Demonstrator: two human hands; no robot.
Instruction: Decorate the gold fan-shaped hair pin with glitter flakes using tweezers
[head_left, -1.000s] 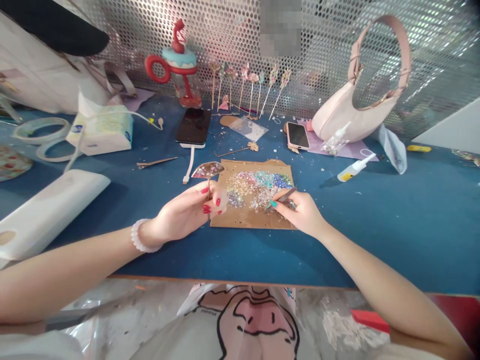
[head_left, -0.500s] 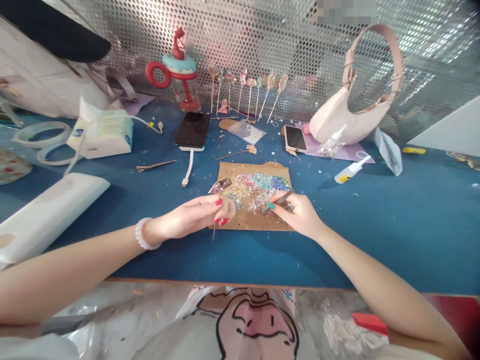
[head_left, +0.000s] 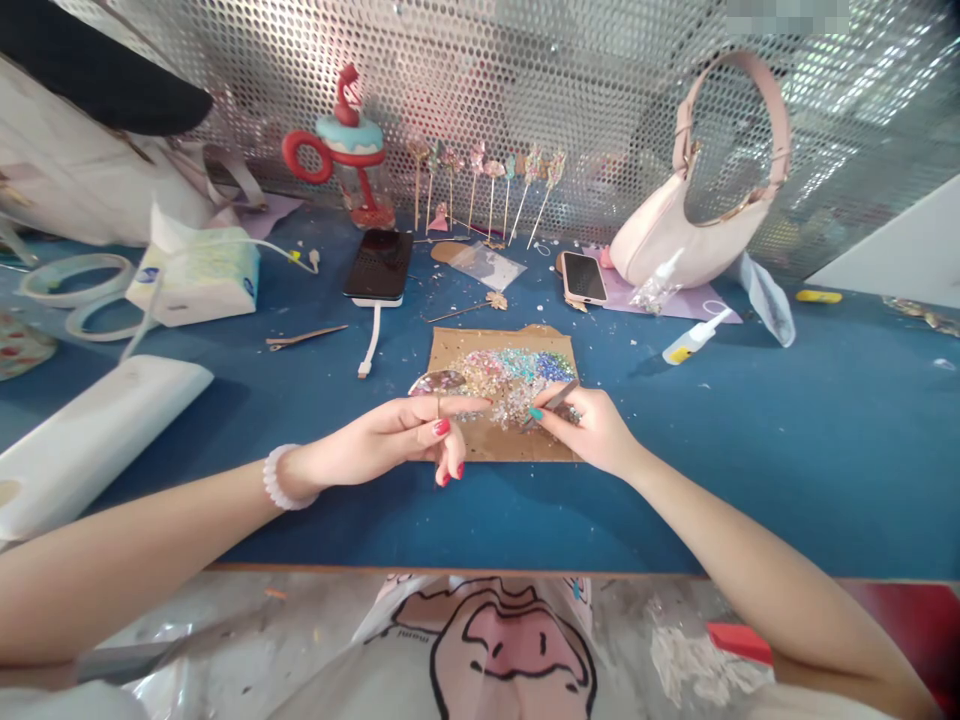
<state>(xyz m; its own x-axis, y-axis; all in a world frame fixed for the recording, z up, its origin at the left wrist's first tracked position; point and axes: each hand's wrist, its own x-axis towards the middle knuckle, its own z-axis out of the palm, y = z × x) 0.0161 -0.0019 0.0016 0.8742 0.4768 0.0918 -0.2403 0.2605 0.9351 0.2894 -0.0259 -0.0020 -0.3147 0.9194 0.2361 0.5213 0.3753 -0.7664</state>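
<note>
My left hand (head_left: 390,437) is closed, thumb against fingers, on a thin stick whose flat top (head_left: 442,381) is covered with shiny gems; the index finger points out to the right. My right hand (head_left: 596,430) pinches dark metal tweezers (head_left: 561,396), their tips low over the loose gems. Under both hands lies a piece of brown cardboard (head_left: 499,448). Spread over it are small gems (head_left: 517,375) in pink, gold, turquoise, blue and silver patches.
Behind the cardboard are a wooden stick (head_left: 469,308), a plastic bag (head_left: 489,268), a phone (head_left: 583,277) and a black phone on a white cable (head_left: 379,265). Decorated sticks (head_left: 491,190) stand at the mesh wall. A glue bottle (head_left: 695,338) and handbag (head_left: 694,230) are right; a tissue box (head_left: 199,280) left.
My left index finger has stretched out to the right, and the stick's gem-covered top has turned. My right hand stays over the gems with the tweezers. The view has shifted slightly.
</note>
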